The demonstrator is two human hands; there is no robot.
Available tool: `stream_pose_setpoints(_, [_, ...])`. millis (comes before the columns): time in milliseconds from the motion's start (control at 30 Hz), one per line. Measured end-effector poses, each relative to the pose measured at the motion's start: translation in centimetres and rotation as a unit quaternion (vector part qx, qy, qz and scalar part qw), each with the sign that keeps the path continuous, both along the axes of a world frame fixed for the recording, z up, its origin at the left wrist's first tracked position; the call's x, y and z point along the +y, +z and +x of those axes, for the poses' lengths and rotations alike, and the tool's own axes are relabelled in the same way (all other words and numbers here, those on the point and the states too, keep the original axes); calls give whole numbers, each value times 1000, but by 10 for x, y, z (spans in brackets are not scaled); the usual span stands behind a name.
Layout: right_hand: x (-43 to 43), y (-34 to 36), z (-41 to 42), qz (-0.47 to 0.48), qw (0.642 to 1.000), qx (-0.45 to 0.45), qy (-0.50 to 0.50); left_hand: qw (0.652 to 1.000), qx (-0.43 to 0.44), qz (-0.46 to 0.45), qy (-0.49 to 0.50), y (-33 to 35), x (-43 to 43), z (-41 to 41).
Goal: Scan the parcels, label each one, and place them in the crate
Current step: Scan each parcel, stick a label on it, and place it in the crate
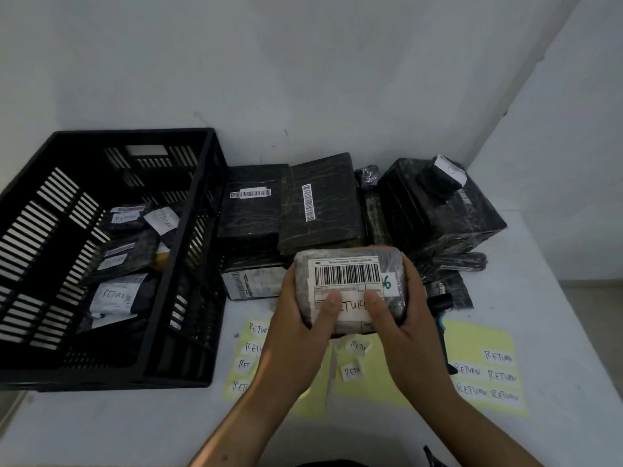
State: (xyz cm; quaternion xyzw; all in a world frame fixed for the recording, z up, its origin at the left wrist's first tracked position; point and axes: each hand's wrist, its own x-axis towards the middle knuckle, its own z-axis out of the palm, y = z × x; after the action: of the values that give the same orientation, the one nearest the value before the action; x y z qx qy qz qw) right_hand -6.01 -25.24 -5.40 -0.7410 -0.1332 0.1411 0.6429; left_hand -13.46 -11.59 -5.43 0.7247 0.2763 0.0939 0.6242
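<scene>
Head: parcel between fingers

The grey parcel is wrapped in crinkled, faintly glossy plastic film. Its barcode label is matt white paper, and so is the handwritten RETURN sticker on it. The crate at the counter's left edge is black moulded plastic, slatted and dull. The black parcels along the counter's back edge wear creased, shiny black film with paper barcode strips. The yellow backing sheets near the front edge look smooth and lightly sheened. The counter is pale, smooth and matt.
</scene>
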Motion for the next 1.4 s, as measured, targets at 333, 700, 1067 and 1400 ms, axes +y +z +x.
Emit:
stream_pose_setpoints(333, [-13,3,18,5,1000,9,24,999,2,53,-1,2,-8,11])
stream_pose_setpoints(700, [-12,5,23,70,996,63,-6,998,-58,30,18,1,-16,24])
stream_pose_setpoints(1067, [51,16,1,35,996,76,-16,997,-76,23,-15,4,56,9])
stream_pose_setpoints(1400, [201,49,-37,85,989,118,-15,928,-104,357,37,63,276,-73])
